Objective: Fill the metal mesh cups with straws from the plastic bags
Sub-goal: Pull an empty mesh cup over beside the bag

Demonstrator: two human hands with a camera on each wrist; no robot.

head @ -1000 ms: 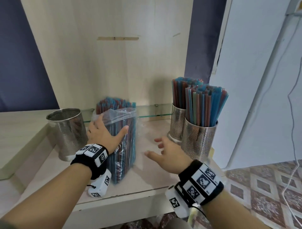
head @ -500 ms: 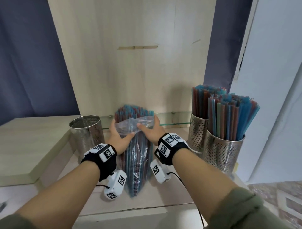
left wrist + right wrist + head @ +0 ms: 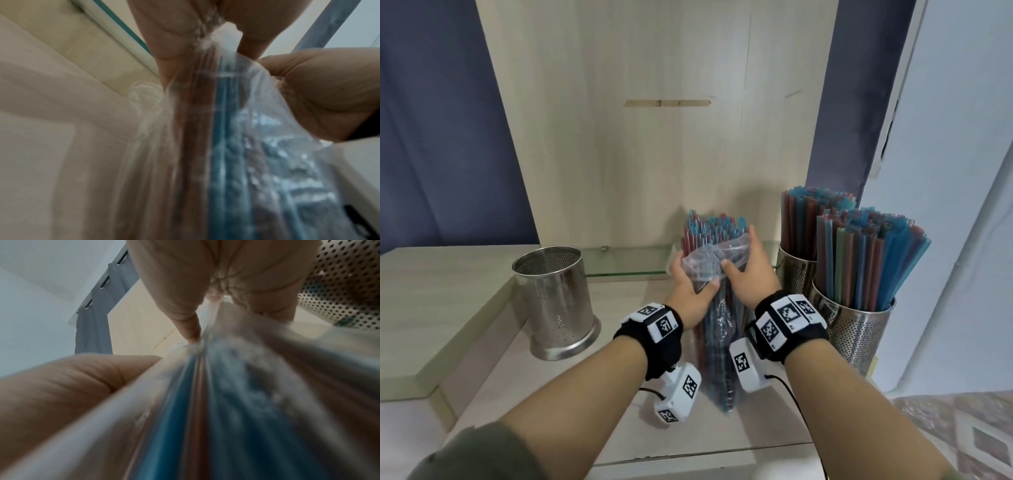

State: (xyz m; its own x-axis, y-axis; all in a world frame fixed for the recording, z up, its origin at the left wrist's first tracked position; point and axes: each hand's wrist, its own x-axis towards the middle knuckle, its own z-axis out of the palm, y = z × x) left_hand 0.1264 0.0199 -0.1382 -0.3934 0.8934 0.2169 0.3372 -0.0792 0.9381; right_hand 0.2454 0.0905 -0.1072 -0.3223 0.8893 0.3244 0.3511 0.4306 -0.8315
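Crinkled clear bag [image 3: 717,260], ribbed straws [image 3: 714,226]

No legible words, brand names, numbers or signs appear in any view. The only printed marks are black-and-white square code patterns on the white tags of the left wristband [image 3: 658,323] and the right wristband [image 3: 784,320], and on the small white camera units hanging just below each wristband; these are machine patterns, not readable text. Both wrist views are too blurred to show lettering.

Both hands [image 3: 717,284] around upright straw bag [image 3: 717,359]
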